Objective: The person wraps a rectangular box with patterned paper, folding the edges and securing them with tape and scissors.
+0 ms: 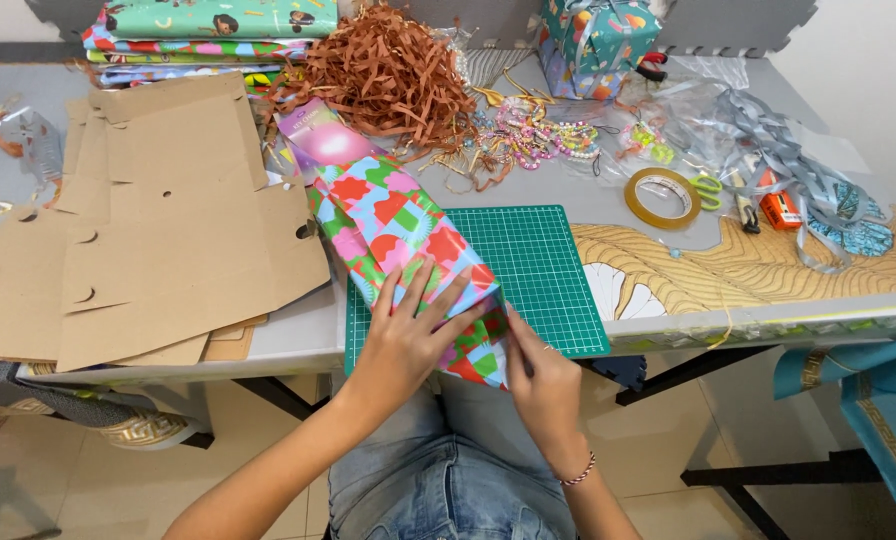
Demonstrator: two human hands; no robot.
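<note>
Fingers of left hand (pixel 405 335) spread flat, pressing down on top of the wrapped box (pixel 408 255); nothing gripped, just palm + fingers holding the paper down. Right hand (pixel 540 385) at the box's near end, lower centre of frame, fingers pinched on the folded paper edge there.

Surface: grey table (pixel 288 335) w/ green cutting mat (pixel 543 270) at centre; box lies diagonally, near end on the mat, far end pointing to upper left. Flat cardboard pieces (pixel 158 230) fill the left side. Brown paper shred (pixel 393 70) at top centre, folded wrapping sheets (pixel 208 35) upper left, tape roll (pixel 662 197) + grey ribbon (pixel 768 150) at right, beads (pixel 533 135) between. Tiled floor below, pale wall at upper right.
</note>
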